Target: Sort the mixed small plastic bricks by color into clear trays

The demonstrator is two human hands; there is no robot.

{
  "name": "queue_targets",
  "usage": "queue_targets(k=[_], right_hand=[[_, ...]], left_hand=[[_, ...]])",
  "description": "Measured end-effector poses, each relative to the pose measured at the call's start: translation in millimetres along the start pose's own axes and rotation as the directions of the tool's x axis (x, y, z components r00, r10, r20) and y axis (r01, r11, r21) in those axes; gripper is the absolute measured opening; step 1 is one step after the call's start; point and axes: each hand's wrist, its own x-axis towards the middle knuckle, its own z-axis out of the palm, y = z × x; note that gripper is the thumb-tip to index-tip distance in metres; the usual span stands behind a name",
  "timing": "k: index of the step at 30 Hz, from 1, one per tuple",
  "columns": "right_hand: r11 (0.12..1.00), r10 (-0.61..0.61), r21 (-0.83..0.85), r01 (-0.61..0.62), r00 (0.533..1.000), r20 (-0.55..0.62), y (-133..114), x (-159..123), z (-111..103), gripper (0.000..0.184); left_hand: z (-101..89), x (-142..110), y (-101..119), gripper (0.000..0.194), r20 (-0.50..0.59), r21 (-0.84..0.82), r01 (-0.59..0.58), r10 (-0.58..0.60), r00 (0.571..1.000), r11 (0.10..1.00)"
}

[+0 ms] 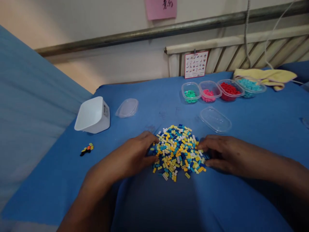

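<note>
A heap of small plastic building bricks in yellow, orange, white, teal and dark blue lies on the blue cloth. My left hand rests against the heap's left side, thumb and fingers apart. Against the right side lies my right hand, its fingers also apart and touching the outer bricks. Neither hand has anything visible gripped in it. Some fingertips are partly hidden among the bricks.
Along the back stand clear tubs of green pieces, pink pieces, red pieces and light-blue pieces. Clear lids lie nearer. At left are a white bin and a few loose pieces. A yellow cloth lies back right.
</note>
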Motion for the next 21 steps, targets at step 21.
queue_targets(k=[21], right_hand=[[0.986,-0.167,-0.009,0.169,0.980,0.110,-19,1,26,0.003]], left_hand=[[7.1,2,22,0.016,0.113,-0.043,-0.011,0.016,0.993,0.999]])
